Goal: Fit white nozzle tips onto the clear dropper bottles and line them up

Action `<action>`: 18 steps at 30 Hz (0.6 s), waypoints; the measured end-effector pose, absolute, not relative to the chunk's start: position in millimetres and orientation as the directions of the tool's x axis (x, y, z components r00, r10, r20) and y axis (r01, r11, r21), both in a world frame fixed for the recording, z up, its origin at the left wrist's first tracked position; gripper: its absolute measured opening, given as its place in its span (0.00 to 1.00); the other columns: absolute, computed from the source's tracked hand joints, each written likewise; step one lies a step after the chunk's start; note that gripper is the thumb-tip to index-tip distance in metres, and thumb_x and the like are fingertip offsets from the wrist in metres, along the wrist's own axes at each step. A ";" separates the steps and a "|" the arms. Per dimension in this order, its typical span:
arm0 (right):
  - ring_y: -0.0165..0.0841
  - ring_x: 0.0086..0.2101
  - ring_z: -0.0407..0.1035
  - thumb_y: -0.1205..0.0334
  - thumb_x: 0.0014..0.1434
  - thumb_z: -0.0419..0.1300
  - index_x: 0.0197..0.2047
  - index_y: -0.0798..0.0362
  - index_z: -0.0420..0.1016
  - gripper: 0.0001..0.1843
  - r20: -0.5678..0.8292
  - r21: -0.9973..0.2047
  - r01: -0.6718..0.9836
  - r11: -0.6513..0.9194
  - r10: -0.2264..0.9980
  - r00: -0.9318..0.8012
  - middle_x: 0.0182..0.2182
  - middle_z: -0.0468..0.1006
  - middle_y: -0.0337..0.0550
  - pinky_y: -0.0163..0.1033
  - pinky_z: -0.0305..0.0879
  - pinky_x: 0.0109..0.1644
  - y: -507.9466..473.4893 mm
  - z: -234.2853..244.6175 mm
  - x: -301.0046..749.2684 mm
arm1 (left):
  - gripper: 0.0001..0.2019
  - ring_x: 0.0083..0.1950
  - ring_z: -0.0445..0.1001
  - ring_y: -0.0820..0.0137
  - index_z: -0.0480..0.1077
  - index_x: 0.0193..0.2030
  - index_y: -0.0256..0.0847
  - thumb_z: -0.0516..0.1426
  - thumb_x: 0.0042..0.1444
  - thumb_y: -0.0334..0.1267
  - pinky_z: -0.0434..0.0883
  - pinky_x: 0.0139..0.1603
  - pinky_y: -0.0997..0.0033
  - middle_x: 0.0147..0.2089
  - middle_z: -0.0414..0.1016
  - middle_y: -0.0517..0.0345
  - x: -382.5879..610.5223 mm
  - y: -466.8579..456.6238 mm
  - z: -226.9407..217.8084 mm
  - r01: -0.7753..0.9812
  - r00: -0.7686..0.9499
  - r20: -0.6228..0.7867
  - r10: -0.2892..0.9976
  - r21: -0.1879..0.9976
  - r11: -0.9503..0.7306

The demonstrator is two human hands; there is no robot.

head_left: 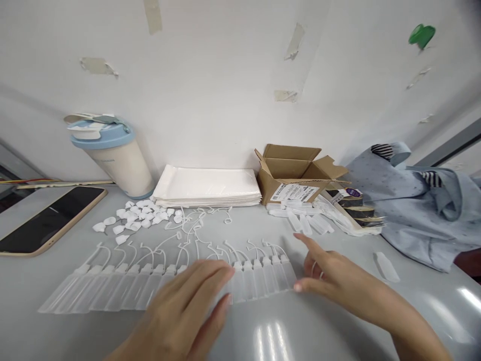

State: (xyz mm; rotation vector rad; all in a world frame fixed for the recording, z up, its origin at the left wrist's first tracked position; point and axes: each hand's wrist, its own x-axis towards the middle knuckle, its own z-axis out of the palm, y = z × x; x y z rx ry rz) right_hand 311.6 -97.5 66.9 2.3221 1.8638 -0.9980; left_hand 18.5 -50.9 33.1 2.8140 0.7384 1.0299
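Right hand (pixel 330 271) spread beside slim translucent plastic bottles (pixel 250 282); left hand (pixel 191 311) grip: cannot tell. Light touch likely keeps row straight.

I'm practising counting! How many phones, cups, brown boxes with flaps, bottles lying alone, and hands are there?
Phone: 1
Cup: 1
Brown box with flaps: 1
Bottle lying alone: 1
Hands: 2 (left hand, right hand)
Total: 6
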 end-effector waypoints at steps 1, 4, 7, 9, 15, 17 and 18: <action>0.46 0.38 0.73 0.40 0.60 0.53 0.71 0.56 0.41 0.46 -0.438 -0.313 0.888 -0.338 0.881 0.180 0.39 0.78 0.50 0.48 0.66 0.44 -95.3 68.2 315.8 | 0.12 0.53 0.73 0.65 0.68 0.53 0.35 0.52 0.64 0.30 0.71 0.56 0.67 0.49 0.76 0.50 17.2 -45.9 33.5 0.445 0.644 0.600 0.475 0.211 -0.870; 0.56 0.46 0.71 0.39 0.63 0.45 0.70 0.59 0.43 0.42 -0.238 -0.094 0.872 -0.480 0.862 0.448 0.48 0.75 0.63 0.53 0.65 0.45 -87.3 70.1 335.9 | 0.11 0.56 0.69 0.59 0.69 0.50 0.38 0.51 0.64 0.32 0.68 0.58 0.58 0.50 0.75 0.50 8.3 -26.0 34.3 0.591 0.569 0.566 0.596 0.223 -0.775; 0.60 0.53 0.66 0.38 0.65 0.39 0.67 0.62 0.50 0.40 -0.060 0.047 0.831 -0.554 0.829 0.556 0.56 0.68 0.71 0.53 0.63 0.48 -83.0 69.3 365.5 | 0.13 0.56 0.68 0.55 0.71 0.47 0.39 0.47 0.65 0.39 0.68 0.56 0.49 0.49 0.75 0.49 -8.1 -4.3 32.6 0.710 0.498 0.491 0.714 0.241 -0.661; 0.66 0.51 0.66 0.40 0.65 0.40 0.62 0.66 0.59 0.39 -0.044 0.092 0.775 -0.625 0.775 0.631 0.53 0.69 0.78 0.56 0.62 0.47 -84.7 68.3 386.7 | 0.15 0.54 0.69 0.54 0.72 0.44 0.39 0.45 0.65 0.40 0.68 0.55 0.48 0.47 0.75 0.49 -19.5 7.2 30.2 0.742 0.478 0.461 0.748 0.243 -0.624; 0.63 0.53 0.66 0.54 0.66 0.37 0.63 0.74 0.59 0.35 -0.106 0.100 0.635 -0.766 0.626 0.773 0.55 0.64 0.87 0.54 0.62 0.43 -98.8 62.1 434.4 | 0.19 0.52 0.71 0.52 0.74 0.41 0.37 0.42 0.65 0.38 0.68 0.53 0.45 0.45 0.77 0.46 -31.6 19.8 21.9 0.771 0.537 0.380 0.754 0.143 -0.621; 0.60 0.52 0.69 0.55 0.66 0.39 0.62 0.77 0.61 0.34 -0.158 0.087 0.621 -0.779 0.605 0.781 0.54 0.67 0.86 0.52 0.62 0.41 -101.4 60.2 442.7 | 0.20 0.51 0.71 0.52 0.74 0.43 0.37 0.42 0.65 0.36 0.68 0.52 0.44 0.46 0.77 0.46 -30.2 19.3 18.9 0.776 0.550 0.359 0.754 0.116 -0.620; 0.59 0.49 0.71 0.56 0.65 0.41 0.59 0.77 0.64 0.33 -0.182 0.083 0.615 -0.784 0.595 0.783 0.52 0.70 0.85 0.50 0.63 0.39 -102.4 60.1 445.2 | 0.20 0.51 0.71 0.52 0.74 0.44 0.37 0.41 0.65 0.35 0.68 0.51 0.45 0.46 0.77 0.46 -29.5 18.9 17.4 0.775 0.558 0.348 0.754 0.108 -0.623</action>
